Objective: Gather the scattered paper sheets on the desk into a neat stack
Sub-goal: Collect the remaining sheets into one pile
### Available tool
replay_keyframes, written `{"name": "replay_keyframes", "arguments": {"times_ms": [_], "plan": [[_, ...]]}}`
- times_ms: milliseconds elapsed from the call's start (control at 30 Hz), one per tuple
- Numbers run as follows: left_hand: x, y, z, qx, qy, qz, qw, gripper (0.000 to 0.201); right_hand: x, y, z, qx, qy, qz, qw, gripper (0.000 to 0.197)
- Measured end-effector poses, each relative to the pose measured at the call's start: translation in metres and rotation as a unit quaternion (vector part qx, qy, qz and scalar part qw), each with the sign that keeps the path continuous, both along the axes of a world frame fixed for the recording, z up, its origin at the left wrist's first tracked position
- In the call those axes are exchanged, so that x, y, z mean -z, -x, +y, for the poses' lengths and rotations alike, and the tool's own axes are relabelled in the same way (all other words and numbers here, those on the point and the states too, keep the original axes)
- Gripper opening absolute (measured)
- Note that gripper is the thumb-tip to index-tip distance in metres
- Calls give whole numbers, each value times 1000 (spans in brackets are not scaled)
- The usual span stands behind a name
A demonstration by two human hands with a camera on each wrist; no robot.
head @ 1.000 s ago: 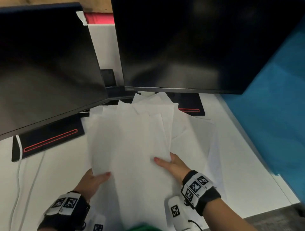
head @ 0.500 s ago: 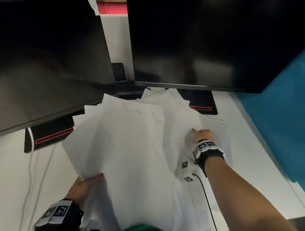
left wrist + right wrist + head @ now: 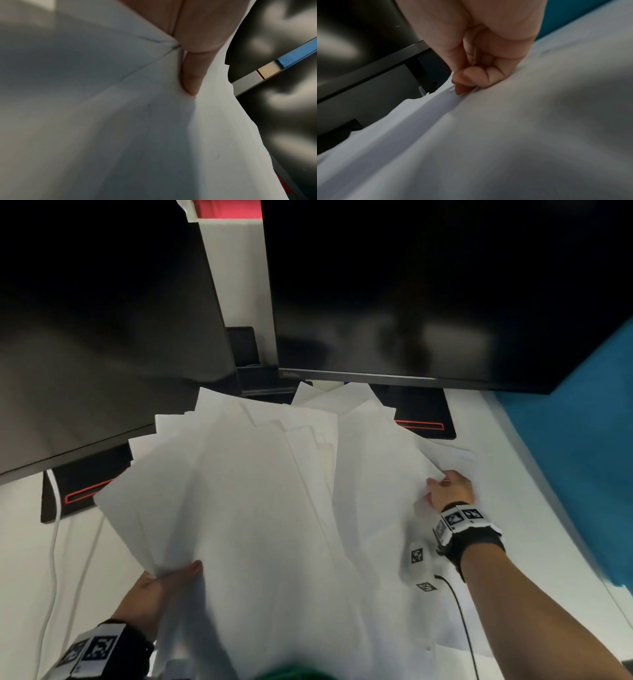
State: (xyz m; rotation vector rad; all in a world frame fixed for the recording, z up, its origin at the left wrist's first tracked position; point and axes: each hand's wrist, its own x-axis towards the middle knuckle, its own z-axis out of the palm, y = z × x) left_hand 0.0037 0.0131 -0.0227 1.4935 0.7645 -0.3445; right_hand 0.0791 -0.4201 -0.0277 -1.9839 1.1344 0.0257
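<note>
1. Paper sheets [image 3: 274, 508] lie fanned and overlapping across the white desk [image 3: 20, 559], far corners reaching under the two dark monitors [image 3: 102, 337].
2. Left hand [image 3: 161, 594] grips the near-left corner of the fan, thumb on top and fingers beneath, lifting that side off the desk; the left wrist view shows a finger pressed against the sheets' underside.
3. Right hand [image 3: 450, 489] sits at the fan's right edge, fingertips curled and pinching a sheet's edge; the right wrist view confirms the pinch.
4. Loose sheets lie flat under the right forearm.
</note>
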Motion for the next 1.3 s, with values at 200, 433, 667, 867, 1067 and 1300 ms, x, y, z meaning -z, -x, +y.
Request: {"name": "replay_keyframes", "arguments": {"times_ms": [200, 433, 667, 867, 1067, 1300], "plan": [[-3, -4, -19, 48, 8, -9, 999, 49, -20, 24, -31, -104, 93, 59, 988, 30], [0, -4, -27, 69, 13, -23, 997, 49, -21, 31, -18, -99, 102, 28, 989, 48], [10, 1, -28, 61, 7, -16, 998, 16, -16, 58, 4, 53, 46, 36, 997, 77], [22, -5, -33, 57, 13, -19, 998, 38, -14, 66, 5, 54, 25, 5, 998, 75], [27, -7, -35, 58, 9, -22, 998, 12, -17, 72, 38, -65, -70, 24, 995, 66], [28, -7, -33, 62, 32, -20, 997, 42, -15, 77, 77, -122, -94, 17, 988, 40]]}}
